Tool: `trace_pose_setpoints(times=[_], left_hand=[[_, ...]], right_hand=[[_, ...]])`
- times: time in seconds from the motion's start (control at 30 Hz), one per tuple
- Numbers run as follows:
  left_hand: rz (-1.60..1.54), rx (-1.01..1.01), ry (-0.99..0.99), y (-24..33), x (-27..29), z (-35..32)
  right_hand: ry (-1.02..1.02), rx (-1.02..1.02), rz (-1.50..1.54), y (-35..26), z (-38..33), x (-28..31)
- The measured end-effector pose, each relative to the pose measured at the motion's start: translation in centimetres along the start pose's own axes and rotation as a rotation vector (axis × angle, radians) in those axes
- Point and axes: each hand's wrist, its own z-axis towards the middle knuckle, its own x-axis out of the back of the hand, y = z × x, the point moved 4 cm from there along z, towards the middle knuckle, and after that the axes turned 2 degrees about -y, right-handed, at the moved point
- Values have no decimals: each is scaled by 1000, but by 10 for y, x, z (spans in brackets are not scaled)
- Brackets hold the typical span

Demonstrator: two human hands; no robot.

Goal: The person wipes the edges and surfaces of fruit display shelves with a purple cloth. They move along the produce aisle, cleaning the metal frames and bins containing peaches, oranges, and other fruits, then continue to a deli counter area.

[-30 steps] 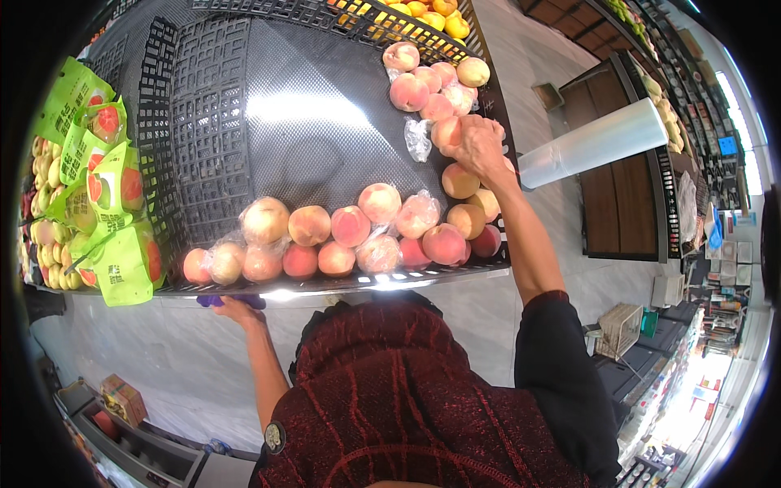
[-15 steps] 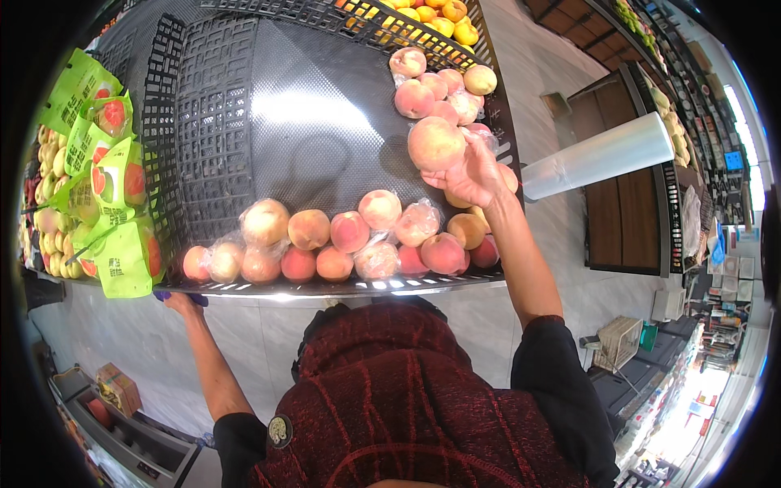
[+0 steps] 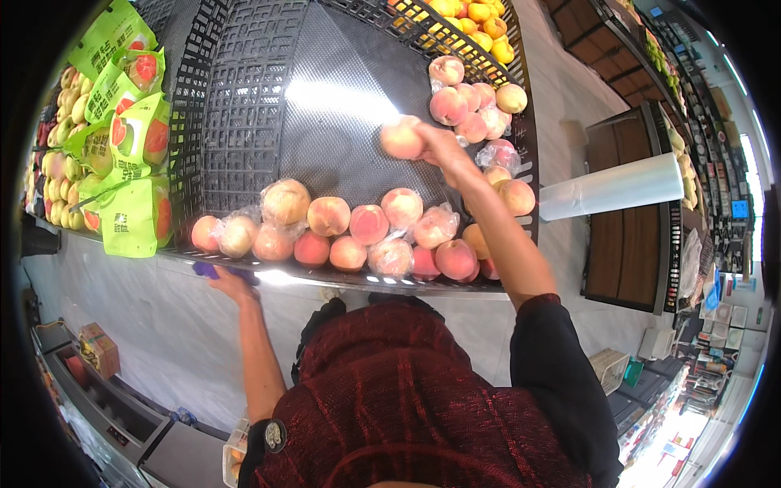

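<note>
In my right hand [image 3: 446,156] is a large pale-pink peach [image 3: 401,138], held above the bare black floor of the display crate [image 3: 325,154]. My fingers close on its right side. Peaches, some wrapped in clear film, line the crate's near edge, among them a big wrapped peach [image 3: 285,202]. Another group of peaches [image 3: 470,102] lies along the right wall, under and beyond my right forearm. Just below the crate's near-left rim, my left hand [image 3: 233,285] is closed on something purple [image 3: 213,270], perhaps a cloth; its shape is partly hidden.
Green printed bags of fruit [image 3: 134,187] stand left of the crate, with yellowish fruit [image 3: 61,195] beyond. Orange-yellow fruit [image 3: 488,32] fills a compartment at the far right. A roll of clear plastic bags [image 3: 614,187] sticks out to the right, near a brown shelf [image 3: 626,228].
My right hand has carried the peach left, away from the right-hand peaches, over the crate's middle. My left hand has shifted right along the near rim with the purple thing. The view has moved slightly.
</note>
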Motion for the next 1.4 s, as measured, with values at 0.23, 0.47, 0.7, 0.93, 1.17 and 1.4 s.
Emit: trace_pose_setpoints(times=[0.23, 0.47, 0.7, 0.93, 1.17, 1.4], left_hand=[[8, 16, -113, -4, -15, -68], [28, -21, -137, -16, 5, 14], [69, -44, -168, 16, 8, 75], [-8, -16, -19, 2, 23, 94], [81, -64, -49, -17, 2, -21], [117, 23, -153, -21, -12, -101]], right_hand=[[-28, 202, -460, -23, -17, -26], [130, 325, -880, -31, -67, 103], [-132, 299, -1543, 14, -118, 108], [-107, 482, -1767, 26, -96, 88], [-216, -80, -734, -17, -75, 104], [-474, -111, 21, -6, -69, 93]])
